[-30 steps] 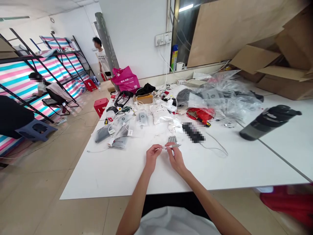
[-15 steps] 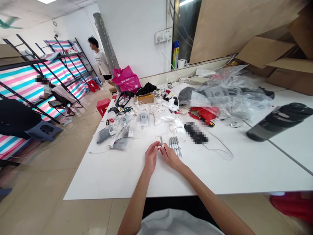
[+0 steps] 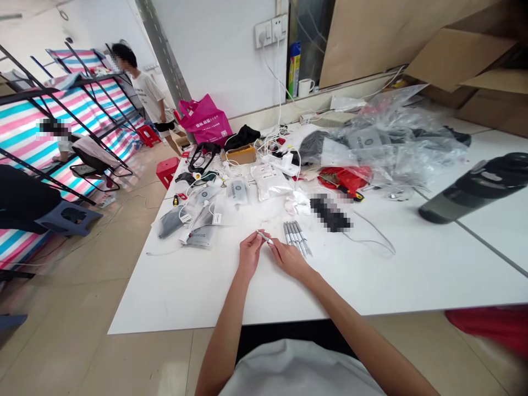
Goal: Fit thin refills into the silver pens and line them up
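A person's left hand [image 3: 249,254] and right hand [image 3: 289,259] close on a slim white stick [image 3: 263,236], pinching it between the fingertips; it looks pen-like, though too small to tell for sure. It now slants across the fingers, where it stood nearly upright moments before. Just beside lies a row of grey pens [image 3: 296,239]. Farther up the white table [image 3: 206,308], clear pouches [image 3: 237,192] hold white items, and clear plastic bags [image 3: 396,137] hold grey packets. The table's near edge runs well below the hands.

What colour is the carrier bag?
The carrier bag is magenta pink, best in the head view.
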Motion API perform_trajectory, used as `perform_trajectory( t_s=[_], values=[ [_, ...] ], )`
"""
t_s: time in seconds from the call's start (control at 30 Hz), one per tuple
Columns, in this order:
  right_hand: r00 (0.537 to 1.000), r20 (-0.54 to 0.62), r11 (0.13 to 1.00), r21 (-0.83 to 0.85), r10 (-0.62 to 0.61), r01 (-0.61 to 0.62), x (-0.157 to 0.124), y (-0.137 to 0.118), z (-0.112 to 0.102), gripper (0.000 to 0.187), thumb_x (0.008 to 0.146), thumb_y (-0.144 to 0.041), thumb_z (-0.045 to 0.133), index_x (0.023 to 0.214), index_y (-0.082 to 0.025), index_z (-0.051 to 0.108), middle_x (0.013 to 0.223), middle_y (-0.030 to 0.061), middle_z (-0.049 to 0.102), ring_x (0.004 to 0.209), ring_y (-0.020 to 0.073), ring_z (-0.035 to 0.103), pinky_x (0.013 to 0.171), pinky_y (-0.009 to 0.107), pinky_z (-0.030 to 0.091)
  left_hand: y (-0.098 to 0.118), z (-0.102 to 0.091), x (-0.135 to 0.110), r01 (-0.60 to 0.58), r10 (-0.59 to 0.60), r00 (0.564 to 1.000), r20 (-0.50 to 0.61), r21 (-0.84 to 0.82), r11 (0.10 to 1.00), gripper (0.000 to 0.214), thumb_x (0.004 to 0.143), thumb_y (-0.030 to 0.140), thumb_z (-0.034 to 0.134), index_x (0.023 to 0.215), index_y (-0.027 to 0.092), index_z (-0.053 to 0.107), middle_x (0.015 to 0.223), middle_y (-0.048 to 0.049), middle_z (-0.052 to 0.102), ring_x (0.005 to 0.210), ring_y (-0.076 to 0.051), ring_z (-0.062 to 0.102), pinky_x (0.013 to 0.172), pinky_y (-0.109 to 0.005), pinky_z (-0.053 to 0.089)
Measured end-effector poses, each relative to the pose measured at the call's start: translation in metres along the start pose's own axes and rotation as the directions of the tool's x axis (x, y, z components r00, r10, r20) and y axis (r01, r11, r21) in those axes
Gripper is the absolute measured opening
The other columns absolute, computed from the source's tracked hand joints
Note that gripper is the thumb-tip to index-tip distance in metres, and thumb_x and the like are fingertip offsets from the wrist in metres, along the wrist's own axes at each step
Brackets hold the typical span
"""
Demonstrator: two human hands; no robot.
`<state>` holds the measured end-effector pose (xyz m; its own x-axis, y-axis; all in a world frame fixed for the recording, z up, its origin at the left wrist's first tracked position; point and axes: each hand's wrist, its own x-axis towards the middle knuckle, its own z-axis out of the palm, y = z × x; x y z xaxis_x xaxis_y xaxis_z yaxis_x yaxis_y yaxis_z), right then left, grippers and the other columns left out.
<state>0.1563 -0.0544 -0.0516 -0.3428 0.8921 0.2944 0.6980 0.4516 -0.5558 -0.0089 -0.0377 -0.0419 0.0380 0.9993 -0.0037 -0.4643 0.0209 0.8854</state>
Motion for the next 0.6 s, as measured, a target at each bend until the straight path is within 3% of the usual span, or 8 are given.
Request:
perform_trajectory(
  t_s=[0.33, 0.43, 0.53, 0.6],
  values=[
    [0.999, -0.019, 0.995, -0.091, -0.034, 0.032, -0.006, 0.002, 0.004, 0.041, 0.114, -0.039, 0.026, 0.118, -0.017, 0.06, 0.083, 0.0097, 0.078, 0.057, 0.0181, 0.061, 0.055, 0.03, 0.021, -0.001, -0.003, -0.002, -0.035, 0.041, 0.994, -0.096, 0.063, 0.997, 0.02, 0.078, 0.035, 0.089, 0.091, 0.02, 0.083, 0.093, -0.0053, 0.081, 0.099, -0.024, 0.074, 0.11, -0.047, 0.048],
    [0.998, -0.023, 0.995, -0.089, -0.056, 0.054, -0.007, 0.002, 0.002, 0.041, 0.114, -0.038, 0.026, 0.118, -0.017, 0.06, 0.081, 0.0087, 0.077, 0.057, 0.0181, 0.061, 0.056, 0.03, 0.023, 0.004, -0.001, -0.003, -0.035, 0.038, 0.998, -0.053, 0.065, 0.997, 0.025, 0.079, 0.037, 0.088, 0.097, 0.021, 0.082, 0.095, -0.0066, 0.081, 0.102, -0.024, 0.074, 0.111, -0.048, 0.048],
    [0.997, -0.021, 0.994, -0.078, -0.077, 0.075, -0.008, 0.003, 0.001, 0.04, 0.114, -0.036, 0.026, 0.118, -0.016, 0.06, 0.077, 0.0069, 0.075, 0.056, 0.0174, 0.06, 0.056, 0.029, 0.024, 0.009, 0.002, -0.006, 0.019, -0.02, 0.998, 0.059, 0.015, 1.0, 0.041, 0.086, 0.046, 0.082, 0.119, 0.022, 0.078, 0.119, -0.0121, 0.078, 0.119, -0.028, 0.071, 0.113, -0.05, 0.047],
    [0.996, -0.019, 0.994, -0.071, -0.091, 0.089, -0.009, 0.003, 0.0, 0.039, 0.114, -0.036, 0.027, 0.12, -0.015, 0.06, 0.076, 0.0059, 0.074, 0.056, 0.0169, 0.06, 0.056, 0.028, 0.025, 0.01, 0.003, -0.006, 0.054, -0.052, 0.992, 0.117, -0.021, 0.998, 0.043, 0.087, 0.048, 0.081, 0.121, 0.022, 0.077, 0.122, -0.0131, 0.077, 0.121, -0.029, 0.07, 0.113, -0.05, 0.047]
  ],
)
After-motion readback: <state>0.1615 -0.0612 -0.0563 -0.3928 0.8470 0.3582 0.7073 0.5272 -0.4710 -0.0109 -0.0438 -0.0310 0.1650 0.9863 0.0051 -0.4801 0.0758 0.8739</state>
